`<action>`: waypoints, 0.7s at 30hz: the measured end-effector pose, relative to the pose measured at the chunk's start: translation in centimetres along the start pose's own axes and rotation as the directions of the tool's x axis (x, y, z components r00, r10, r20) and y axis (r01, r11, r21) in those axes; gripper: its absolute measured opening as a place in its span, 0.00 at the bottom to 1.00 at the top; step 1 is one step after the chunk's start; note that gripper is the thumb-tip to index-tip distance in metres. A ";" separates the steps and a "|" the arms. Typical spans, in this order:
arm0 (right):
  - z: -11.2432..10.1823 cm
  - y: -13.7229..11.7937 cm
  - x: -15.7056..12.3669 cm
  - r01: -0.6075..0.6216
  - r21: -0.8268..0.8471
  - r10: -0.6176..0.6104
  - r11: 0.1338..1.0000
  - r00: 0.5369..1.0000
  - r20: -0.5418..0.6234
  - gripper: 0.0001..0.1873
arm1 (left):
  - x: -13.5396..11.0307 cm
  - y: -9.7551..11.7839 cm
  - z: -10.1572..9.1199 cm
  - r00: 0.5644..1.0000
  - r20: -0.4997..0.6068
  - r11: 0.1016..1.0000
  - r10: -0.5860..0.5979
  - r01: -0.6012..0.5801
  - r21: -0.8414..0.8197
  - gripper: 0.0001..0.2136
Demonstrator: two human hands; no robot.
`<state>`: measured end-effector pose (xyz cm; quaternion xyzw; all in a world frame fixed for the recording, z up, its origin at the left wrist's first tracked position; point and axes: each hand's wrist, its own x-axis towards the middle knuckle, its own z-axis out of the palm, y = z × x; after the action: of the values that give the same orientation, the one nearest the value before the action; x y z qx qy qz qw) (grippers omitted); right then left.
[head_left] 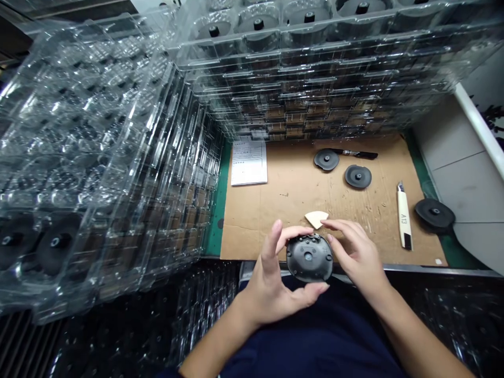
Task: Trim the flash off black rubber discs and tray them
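My left hand [275,281] grips a round black plastic cover [310,258] by its rim, thumb below and fingers at the top edge. The cover's inner side faces up, with a small central hole and several tiny studs along the top. My right hand [356,254] is just right of the cover, thumb and index finger apart. Its thumb tip is close to the cover's upper right rim; contact is unclear. A cream wedge-shaped piece [316,217] lies beyond the cover, with the right index fingertip at its edge.
On the cardboard [275,210] are two black discs [326,159], a black marker [358,154], a cream utility knife [403,218] and a printed sheet [249,163]. Another black disc [434,214] sits at the right. Stacked clear trays [291,63] rise behind and at left.
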<state>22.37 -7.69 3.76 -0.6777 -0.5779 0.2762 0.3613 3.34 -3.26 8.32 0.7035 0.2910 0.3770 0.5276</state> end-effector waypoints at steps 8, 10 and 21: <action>-3.2 -4.8 -0.6 -0.024 0.472 0.033 0.881 0.999 -0.012 0.13 | 0.4 0.4 -0.6 0.999 0.038 0.996 0.009 -0.013 0.088 0.55; -3.8 -5.8 -0.3 -0.026 0.509 -0.024 0.861 0.996 0.091 0.14 | 0.3 0.5 -0.6 0.999 0.044 0.999 -0.031 0.029 0.045 0.53; -4.8 -6.6 2.3 -0.377 0.628 -0.097 0.681 0.804 0.587 0.14 | -0.3 0.9 -0.6 0.960 0.111 0.928 -0.257 0.277 -0.249 0.50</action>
<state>22.70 -5.75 12.05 -0.4080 -0.4467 0.6994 0.3804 2.66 -3.39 9.20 0.5952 0.3109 0.3097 0.6731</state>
